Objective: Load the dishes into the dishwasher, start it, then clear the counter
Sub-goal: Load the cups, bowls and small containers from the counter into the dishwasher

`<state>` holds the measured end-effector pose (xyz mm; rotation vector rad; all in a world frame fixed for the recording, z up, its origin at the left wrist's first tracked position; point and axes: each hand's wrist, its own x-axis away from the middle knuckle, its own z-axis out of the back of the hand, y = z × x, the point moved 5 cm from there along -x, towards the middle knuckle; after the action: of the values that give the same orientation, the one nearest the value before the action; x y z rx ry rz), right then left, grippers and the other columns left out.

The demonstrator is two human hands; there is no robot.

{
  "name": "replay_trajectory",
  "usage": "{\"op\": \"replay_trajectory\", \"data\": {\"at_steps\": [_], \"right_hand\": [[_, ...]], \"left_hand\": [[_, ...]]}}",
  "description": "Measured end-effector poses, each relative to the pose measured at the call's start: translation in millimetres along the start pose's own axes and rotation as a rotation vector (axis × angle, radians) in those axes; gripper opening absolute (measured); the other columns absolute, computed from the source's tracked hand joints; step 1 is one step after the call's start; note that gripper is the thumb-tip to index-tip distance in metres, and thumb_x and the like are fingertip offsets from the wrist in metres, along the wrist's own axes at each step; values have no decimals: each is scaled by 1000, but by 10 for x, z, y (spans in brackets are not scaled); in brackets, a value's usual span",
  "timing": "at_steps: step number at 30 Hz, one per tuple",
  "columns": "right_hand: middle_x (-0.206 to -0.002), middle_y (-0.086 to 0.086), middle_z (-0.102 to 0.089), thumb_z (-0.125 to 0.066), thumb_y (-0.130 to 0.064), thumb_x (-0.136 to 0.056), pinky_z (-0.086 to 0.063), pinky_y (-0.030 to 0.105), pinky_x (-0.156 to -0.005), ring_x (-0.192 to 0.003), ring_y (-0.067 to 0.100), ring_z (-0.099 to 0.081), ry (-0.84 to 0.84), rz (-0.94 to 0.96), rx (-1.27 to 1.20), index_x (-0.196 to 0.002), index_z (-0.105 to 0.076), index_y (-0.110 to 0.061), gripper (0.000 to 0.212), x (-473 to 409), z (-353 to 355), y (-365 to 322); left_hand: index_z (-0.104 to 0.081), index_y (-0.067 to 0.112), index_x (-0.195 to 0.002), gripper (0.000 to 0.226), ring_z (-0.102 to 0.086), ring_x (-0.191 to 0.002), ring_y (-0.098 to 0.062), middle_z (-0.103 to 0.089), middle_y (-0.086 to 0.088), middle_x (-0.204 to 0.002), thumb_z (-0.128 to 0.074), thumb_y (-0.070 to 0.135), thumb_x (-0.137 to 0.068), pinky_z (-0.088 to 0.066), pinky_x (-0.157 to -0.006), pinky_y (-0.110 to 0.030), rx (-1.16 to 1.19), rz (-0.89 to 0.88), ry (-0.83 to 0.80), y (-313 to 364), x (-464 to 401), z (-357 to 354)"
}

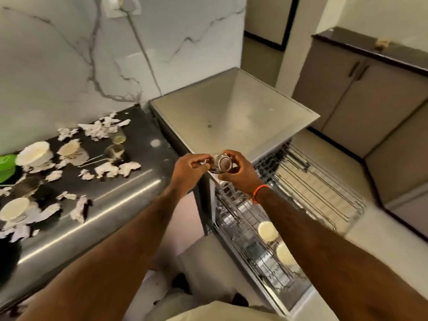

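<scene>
Leftmost, dark counter (129,181): green item (7,164) at the edge, white bowls (34,154), a glass (118,136), a small metal strainer (113,152), torn paper scraps (99,129) scattered throughout. Centre, above the front corner of the dishwasher (231,117): left hand (187,169) with fingers curled, fingertips at the rim of a small steel cup (222,163); whether pinching or merely touching, cannot tell. Right hand (240,172) wrapped around the cup, orange thread (260,192) on the wrist. Right and below: wire racks (312,181) pulled out, two white dishes (267,231) in the lower rack.
</scene>
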<state>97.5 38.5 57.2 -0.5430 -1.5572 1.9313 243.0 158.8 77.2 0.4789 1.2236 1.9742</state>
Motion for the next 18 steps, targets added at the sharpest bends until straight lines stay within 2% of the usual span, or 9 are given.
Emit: {"op": "replay_trajectory", "data": {"at_steps": [3,5,8,10,13,15,18], "right_hand": [[-131,5,-62,-83,3,-73,-53,34,-100,-118,21,-63,53,-109,-16,-141,-50,-16,78,198,431,318],[-134,1,-61,-83,-6,-76,-50,35,-105,-121,16,-60,89,-172,31,-145,-49,-19,78,335,639,527],[-142,0,-58,-81,-21,-81,-47,42,-109,-127,17,-56,151,-267,97,-147,-47,-27,75,491,821,875],[-143,-3,-56,-79,-30,-85,-45,42,-109,-127,15,-54,185,-345,163,-147,-47,-30,70,558,820,1120],[-137,-6,-59,-73,-46,-88,-48,42,-102,-120,17,-58,259,-453,209,-141,-49,-41,58,587,716,1553],[-130,-4,-62,-70,-42,-91,-55,44,-95,-107,17,-63,295,-522,161,-138,-51,-38,51,581,596,1811],[-121,3,-66,-68,-26,-93,-58,36,-82,-91,16,-66,309,-643,174,-137,-46,-27,49,464,447,2207]], "left_hand": [[-79,17,-111,25,-73,-91,-8,-76,7,-102,-73,12,-88,-59,-90,-32,-18,10,-150,128,-38,-583],[-79,18,-111,22,-74,-92,-11,-76,10,-102,-73,21,-89,-60,-90,-37,10,50,-234,157,-40,-916],[-73,21,-123,38,-75,-89,-11,-77,4,-111,-76,37,-88,-62,-87,-39,-21,96,-411,68,-54,-1388],[-68,23,-129,44,-74,-89,-14,-75,5,-114,-76,37,-88,-62,-86,-38,-101,102,-503,-59,-61,-1616],[-62,26,-136,45,-74,-85,-24,-75,5,-110,-74,28,-92,-63,-75,-46,-138,146,-669,-353,-70,-1980],[-62,27,-135,44,-73,-89,-17,-74,3,-114,-73,30,-93,-63,-73,-35,-215,138,-736,-561,-86,-2156],[-63,23,-133,43,-66,-96,-11,-72,3,-117,-71,35,-93,-49,-73,-19,-313,177,-796,-965,-169,-2391]]}}
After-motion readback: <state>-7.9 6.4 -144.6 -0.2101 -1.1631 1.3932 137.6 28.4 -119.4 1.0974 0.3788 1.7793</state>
